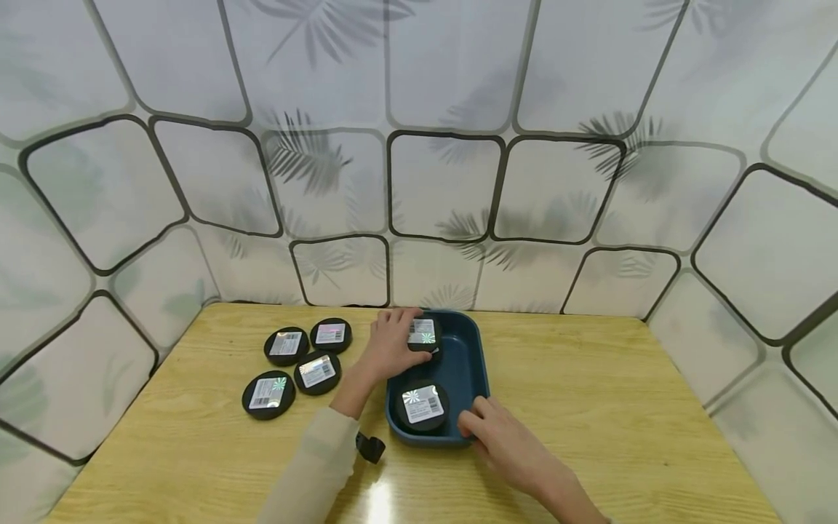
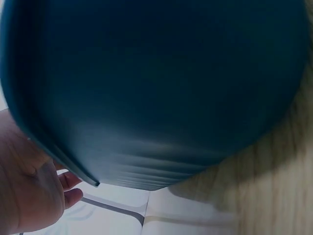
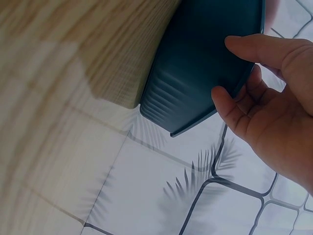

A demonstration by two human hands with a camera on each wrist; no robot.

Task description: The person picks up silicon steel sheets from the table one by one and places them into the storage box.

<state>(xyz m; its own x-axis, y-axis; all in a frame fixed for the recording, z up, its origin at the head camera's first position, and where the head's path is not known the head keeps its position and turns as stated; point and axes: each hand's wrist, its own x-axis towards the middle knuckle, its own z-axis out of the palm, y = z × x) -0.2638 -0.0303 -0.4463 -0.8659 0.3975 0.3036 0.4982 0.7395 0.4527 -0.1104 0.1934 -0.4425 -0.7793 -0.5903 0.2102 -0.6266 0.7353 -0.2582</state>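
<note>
A dark blue rectangular tray (image 1: 466,367) with rounded corners sits on the table. Over its far left part is my left hand (image 1: 388,346), whose thumb and fingers grip a flat round black container (image 1: 424,332) with a white label. Another such labelled black container (image 1: 422,406) lies label up at the tray's near end. My right hand (image 1: 507,445) holds the tray's rim at the near right corner. In the right wrist view, the thumb and fingers of that hand (image 3: 279,93) pinch the tray wall. The left wrist view shows mainly the tray's outer side (image 2: 156,98), hiding the held container.
Left of the tray, several more round black containers (image 1: 268,394) lie label up on the wooden table (image 1: 589,386). A small black device (image 1: 370,447) shows beside the left sleeve (image 1: 321,455). Behind the table hangs a patterned white curtain (image 1: 445,189).
</note>
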